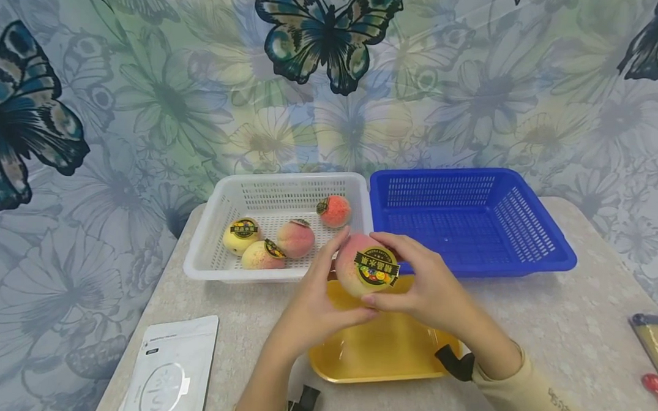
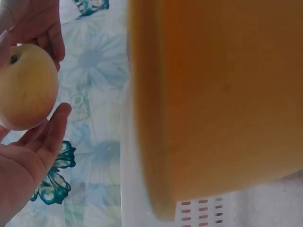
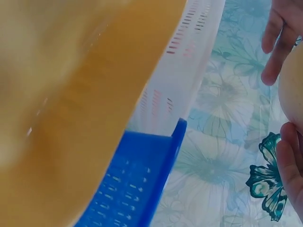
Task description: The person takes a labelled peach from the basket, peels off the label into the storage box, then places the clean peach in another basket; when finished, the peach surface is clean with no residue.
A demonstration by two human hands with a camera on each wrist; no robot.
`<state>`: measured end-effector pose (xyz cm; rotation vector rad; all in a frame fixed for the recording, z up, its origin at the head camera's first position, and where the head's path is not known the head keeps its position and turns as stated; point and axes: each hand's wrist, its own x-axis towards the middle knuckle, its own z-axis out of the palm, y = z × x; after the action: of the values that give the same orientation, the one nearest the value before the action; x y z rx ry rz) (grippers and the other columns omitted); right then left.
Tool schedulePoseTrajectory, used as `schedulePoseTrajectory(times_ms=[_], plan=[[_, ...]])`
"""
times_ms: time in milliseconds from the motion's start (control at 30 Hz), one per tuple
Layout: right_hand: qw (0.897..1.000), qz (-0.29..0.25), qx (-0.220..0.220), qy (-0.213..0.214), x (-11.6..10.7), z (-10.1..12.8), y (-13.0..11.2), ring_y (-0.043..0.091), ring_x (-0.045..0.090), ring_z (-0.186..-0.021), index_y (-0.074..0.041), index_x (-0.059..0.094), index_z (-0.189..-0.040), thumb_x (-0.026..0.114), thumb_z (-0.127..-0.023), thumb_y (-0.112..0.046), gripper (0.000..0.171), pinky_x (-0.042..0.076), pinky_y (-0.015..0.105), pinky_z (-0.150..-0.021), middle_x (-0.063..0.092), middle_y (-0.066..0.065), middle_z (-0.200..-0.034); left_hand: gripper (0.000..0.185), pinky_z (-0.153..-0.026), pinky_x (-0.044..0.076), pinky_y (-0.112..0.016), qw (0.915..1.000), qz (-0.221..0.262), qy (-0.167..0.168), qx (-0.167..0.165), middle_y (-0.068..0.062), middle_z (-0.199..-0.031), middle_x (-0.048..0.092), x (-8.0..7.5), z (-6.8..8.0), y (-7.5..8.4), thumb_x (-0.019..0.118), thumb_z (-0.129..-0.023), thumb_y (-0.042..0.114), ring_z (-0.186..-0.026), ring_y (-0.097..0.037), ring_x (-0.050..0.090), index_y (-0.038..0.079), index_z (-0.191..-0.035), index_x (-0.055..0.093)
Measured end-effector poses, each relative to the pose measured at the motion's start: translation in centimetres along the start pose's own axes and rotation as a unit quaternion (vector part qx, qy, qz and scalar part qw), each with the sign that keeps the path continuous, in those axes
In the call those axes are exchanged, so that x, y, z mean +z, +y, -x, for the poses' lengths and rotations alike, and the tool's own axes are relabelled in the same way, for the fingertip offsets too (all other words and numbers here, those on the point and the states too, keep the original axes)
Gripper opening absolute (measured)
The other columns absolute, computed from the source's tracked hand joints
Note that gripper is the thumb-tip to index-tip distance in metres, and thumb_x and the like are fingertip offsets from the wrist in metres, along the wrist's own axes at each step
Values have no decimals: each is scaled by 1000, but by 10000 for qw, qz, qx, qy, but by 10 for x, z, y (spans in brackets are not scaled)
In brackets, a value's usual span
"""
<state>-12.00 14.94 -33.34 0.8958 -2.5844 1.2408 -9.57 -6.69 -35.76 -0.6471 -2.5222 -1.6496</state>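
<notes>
Peach: a peach [image 1: 366, 265] is held in the air above the yellow tray [image 1: 380, 349], in front of the white basket [image 1: 216, 268] and the blue basket [image 1: 525, 263].
Direction: it is almost round, so it has no clear long axis; its sticker [image 1: 377, 268] faces up toward the head camera.
Left hand: the left hand [image 1: 316, 297] holds the peach from the left side with curled fingers.
Right hand: the right hand [image 1: 430, 289] grips it from the right, fingers over the top and thumb below.
Head view: it shows four more peaches [image 1: 296, 238] lying in the white basket, and a white pouch [image 1: 170, 370] on the table [image 1: 549, 338].
Left wrist view: it shows the bare side of the peach [image 2: 26, 87] with a small dark pit, probably the stem end, which the head view hides.
Right wrist view: only an edge of the peach [image 3: 291, 87] and some fingertips [image 3: 274, 42] show; the yellow tray [image 3: 71, 104] fills the frame, blurred.
</notes>
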Motion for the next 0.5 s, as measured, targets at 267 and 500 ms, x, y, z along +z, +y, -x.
schedulePoseTrajectory(times_ms=[267,500], plan=[[10000,-72,-49,-34,4,3,-1,7,60,-111,-18,51,-142,88,-74,-39,80,55,32,-94,61,-8,-129,94,-103,50,-36,9991,319,264,-8,9,-143,50,3,-1,-3,88,-75,28,-121,-12,59,32,-151,34],[9997,-186,-155,-66,1,5,-2,9,58,-114,-18,49,-143,87,-75,-32,79,55,34,-93,58,-6,-134,94,-102,51,-32,9970,591,452,227,5,-139,54,2,-3,-4,90,-71,11,-120,-12,60,30,-148,40]])
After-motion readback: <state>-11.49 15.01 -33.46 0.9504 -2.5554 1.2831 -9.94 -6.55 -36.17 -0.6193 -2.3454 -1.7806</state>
